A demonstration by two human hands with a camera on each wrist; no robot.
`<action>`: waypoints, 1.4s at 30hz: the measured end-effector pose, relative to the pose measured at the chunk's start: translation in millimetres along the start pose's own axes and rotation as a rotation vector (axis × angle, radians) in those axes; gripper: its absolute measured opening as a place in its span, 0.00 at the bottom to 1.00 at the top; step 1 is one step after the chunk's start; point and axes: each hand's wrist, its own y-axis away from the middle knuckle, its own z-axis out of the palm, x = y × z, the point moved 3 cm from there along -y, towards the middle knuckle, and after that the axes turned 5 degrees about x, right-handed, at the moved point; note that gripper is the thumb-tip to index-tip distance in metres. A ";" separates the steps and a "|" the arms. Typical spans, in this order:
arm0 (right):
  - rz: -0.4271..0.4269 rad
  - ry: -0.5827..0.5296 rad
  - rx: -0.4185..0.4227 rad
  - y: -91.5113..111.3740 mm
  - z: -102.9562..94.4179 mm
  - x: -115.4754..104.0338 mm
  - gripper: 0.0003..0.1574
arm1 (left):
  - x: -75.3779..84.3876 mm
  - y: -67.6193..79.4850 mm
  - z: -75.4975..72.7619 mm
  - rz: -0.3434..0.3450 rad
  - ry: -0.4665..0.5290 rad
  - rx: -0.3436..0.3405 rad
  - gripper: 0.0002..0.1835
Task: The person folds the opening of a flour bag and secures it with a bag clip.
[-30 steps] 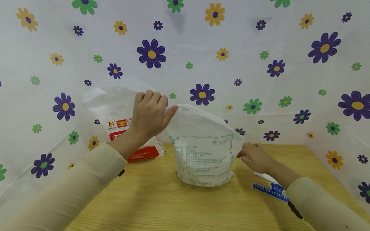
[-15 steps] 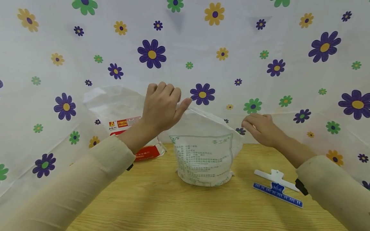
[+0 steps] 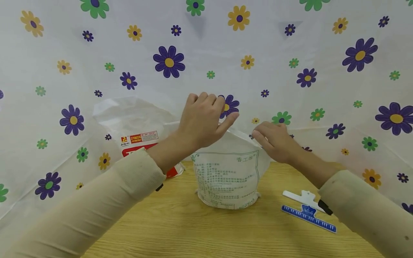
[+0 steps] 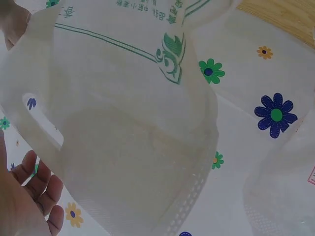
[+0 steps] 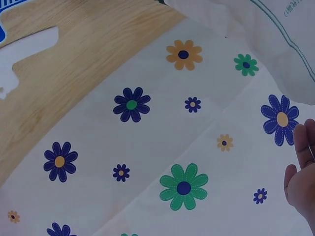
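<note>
A white plastic flour bag with green print stands upright on the table, its upper part loose and raised. My left hand is at the bag's top edge. In the left wrist view its loosely bent fingers lie beside the bag's rim, next to a slot-shaped handle hole, with no grip on the film. My right hand is by the bag's upper right corner. In the right wrist view its fingers look relaxed, a little apart from the bag; contact is unclear in the head view.
A second white bag with red print stands behind my left forearm. To the right on the wooden table lie a white clip and a blue clip with a piano-key pattern. A flowered curtain hangs behind.
My left hand has moved right along the bag's top and come off its edge. My right hand has risen from the bag's right side, then moved left to its upper corner, uncovering the clips.
</note>
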 end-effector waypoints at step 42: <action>-0.381 0.364 0.385 11.6 48.1 -5.5 0.42 | -15.9 36.0 43.9 0.373 -0.363 0.067 0.35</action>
